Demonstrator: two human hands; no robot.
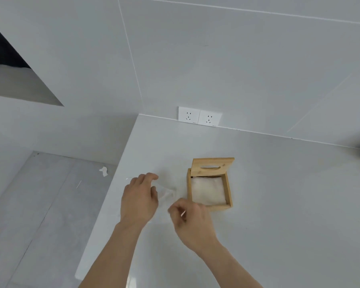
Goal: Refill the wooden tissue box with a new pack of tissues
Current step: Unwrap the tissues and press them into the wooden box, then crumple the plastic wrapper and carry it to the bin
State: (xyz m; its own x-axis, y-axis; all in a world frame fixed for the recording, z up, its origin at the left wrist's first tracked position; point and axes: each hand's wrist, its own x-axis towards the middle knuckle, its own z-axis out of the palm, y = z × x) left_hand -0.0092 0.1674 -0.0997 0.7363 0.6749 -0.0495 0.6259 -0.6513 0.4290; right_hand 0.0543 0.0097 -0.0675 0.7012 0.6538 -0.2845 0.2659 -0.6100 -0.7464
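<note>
Wooden tissue box (209, 185) on the white counter (279, 204), taken as the landmark for everything else in the single head view. Lid (212, 166) tipped up at the far edge of the box, slot showing, presumably propped that way to keep the opening free. White tissues (208, 191) already lying inside, filling the frame nearly to the walls. Just beside the box on its left, a clear, crumpled plastic wrapper (164, 192), most likely the emptied sleeve of the new pack. Left hand (139, 198) further left of the box, palm down over the wrapper, fingers loosely spread and slightly curled; pressing or merely hovering, cannot tell. Right hand (192, 220) near the front left corner of the box, thumb and forefinger pinched together, apparently on an edge of the film, though too transparent to be sure. Probable reason for both hands there: gathering the wrapper out of the way. Beyond the box on the wall, a double socket (200, 117). Far left of the box, below the counter edge, a small white scrap (103, 171) on the grey floor. Lid not yet closed.
</note>
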